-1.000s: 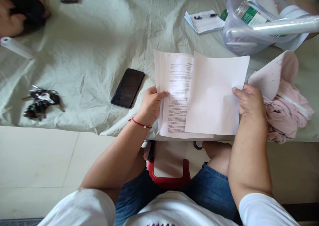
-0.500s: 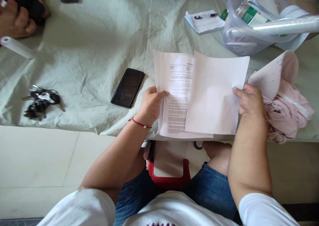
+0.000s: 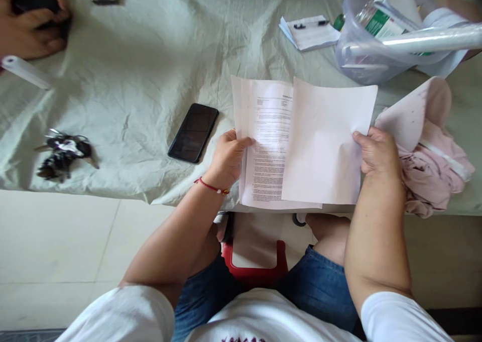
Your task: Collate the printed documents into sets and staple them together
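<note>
My left hand (image 3: 229, 155) pinches the left edge of several printed paper sheets (image 3: 269, 151), thumb on top and fingers underneath. A blank white sheet (image 3: 326, 141) overlaps their right part, and my right hand (image 3: 378, 150) grips its right edge with the thumb in front. Both papers are held above the table's near edge. Left of my left hand a black smartphone (image 3: 193, 132) lies on the cloth. Beside my right hand is a crumpled pink cloth (image 3: 433, 166) with a curled, pale pink piece (image 3: 417, 111) on it.
A pale green cloth (image 3: 150, 71) covers the table. At the far right stands a translucent plastic basket (image 3: 361, 55) with a rolled wrap and papers. Near it a pen lies on a paper pad (image 3: 314, 35). Keys (image 3: 66, 153) lie left; another person's hands (image 3: 33, 30) hold a dark object.
The blank sheet has shifted very slightly right over the printed pages. At the upper left, the other person's hands have changed their hold on the dark object.
</note>
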`<act>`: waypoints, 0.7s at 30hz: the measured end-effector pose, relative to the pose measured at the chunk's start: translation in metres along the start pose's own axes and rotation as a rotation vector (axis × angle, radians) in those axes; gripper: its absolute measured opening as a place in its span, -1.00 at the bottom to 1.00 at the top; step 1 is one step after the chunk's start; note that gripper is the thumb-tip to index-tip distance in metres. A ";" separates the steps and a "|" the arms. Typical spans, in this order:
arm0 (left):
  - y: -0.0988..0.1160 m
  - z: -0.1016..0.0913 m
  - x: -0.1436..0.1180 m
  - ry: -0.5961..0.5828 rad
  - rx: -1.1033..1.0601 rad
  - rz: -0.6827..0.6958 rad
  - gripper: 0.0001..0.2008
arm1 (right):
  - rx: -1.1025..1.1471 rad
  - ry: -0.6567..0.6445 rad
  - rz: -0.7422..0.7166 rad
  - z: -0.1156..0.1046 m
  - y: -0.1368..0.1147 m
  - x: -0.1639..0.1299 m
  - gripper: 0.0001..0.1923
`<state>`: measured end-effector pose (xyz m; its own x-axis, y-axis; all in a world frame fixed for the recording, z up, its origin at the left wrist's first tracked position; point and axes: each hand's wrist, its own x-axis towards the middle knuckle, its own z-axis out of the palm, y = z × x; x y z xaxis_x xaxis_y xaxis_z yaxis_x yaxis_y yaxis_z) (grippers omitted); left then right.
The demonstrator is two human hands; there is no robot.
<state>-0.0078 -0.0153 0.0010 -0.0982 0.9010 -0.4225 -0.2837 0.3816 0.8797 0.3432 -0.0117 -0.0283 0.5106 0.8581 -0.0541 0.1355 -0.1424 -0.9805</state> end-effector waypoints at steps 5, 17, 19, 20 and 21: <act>0.000 0.000 0.000 0.002 0.001 -0.001 -0.73 | 0.096 0.005 0.036 0.003 -0.008 -0.003 -0.76; -0.001 -0.001 0.000 -0.008 -0.008 0.008 -0.73 | 0.313 0.086 0.148 0.011 -0.028 -0.014 -0.77; -0.001 -0.001 0.001 -0.008 -0.016 0.013 -0.73 | 0.343 0.092 0.154 0.012 -0.030 -0.014 -0.79; -0.002 -0.002 0.002 -0.010 -0.018 0.017 -0.73 | 0.354 0.092 0.159 0.012 -0.031 -0.014 -0.79; -0.002 -0.002 0.002 -0.013 -0.018 0.021 -0.73 | 0.361 0.087 0.164 0.012 -0.032 -0.015 -0.78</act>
<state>-0.0089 -0.0145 -0.0020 -0.0921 0.9112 -0.4015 -0.2990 0.3593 0.8840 0.3212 -0.0137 0.0011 0.5730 0.7911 -0.2140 -0.2528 -0.0777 -0.9644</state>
